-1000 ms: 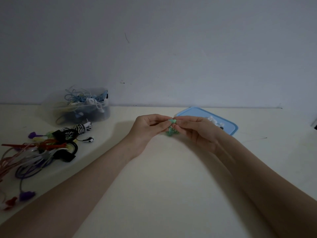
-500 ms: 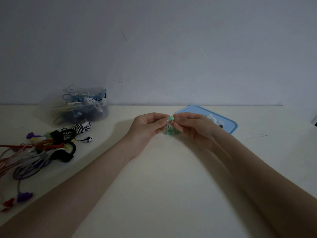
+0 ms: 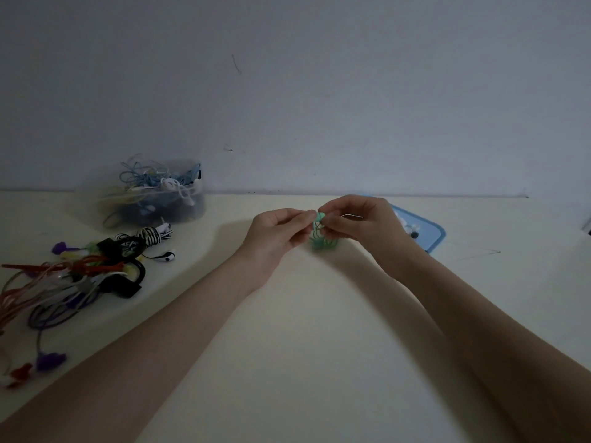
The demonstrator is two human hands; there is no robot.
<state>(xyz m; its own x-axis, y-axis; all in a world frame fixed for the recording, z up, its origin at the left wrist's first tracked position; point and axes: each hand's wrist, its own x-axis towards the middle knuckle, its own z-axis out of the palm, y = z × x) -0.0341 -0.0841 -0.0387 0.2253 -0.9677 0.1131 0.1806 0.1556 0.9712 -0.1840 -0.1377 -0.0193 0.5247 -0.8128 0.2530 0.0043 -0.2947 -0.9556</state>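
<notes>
A small coil of green earphone cable (image 3: 323,241) hangs between my two hands above the middle of the pale table (image 3: 303,346). My left hand (image 3: 275,235) pinches its top from the left with thumb and fingertips. From the right, my right hand (image 3: 361,223) pinches the same mint-green end piece. The lower loops dangle just over the table. My fingers hide most of the end piece.
A clear plastic tub (image 3: 150,199) full of tangled cables stands at the back left by the wall. Loose coloured earphones and cable ties (image 3: 73,270) lie spread at the left edge. A blue lid (image 3: 428,230) with small white items lies behind my right hand.
Both hands have kept pinching the green coil and shifted slightly to the right and away from me. The coil's loops now hang lower under the fingers.
</notes>
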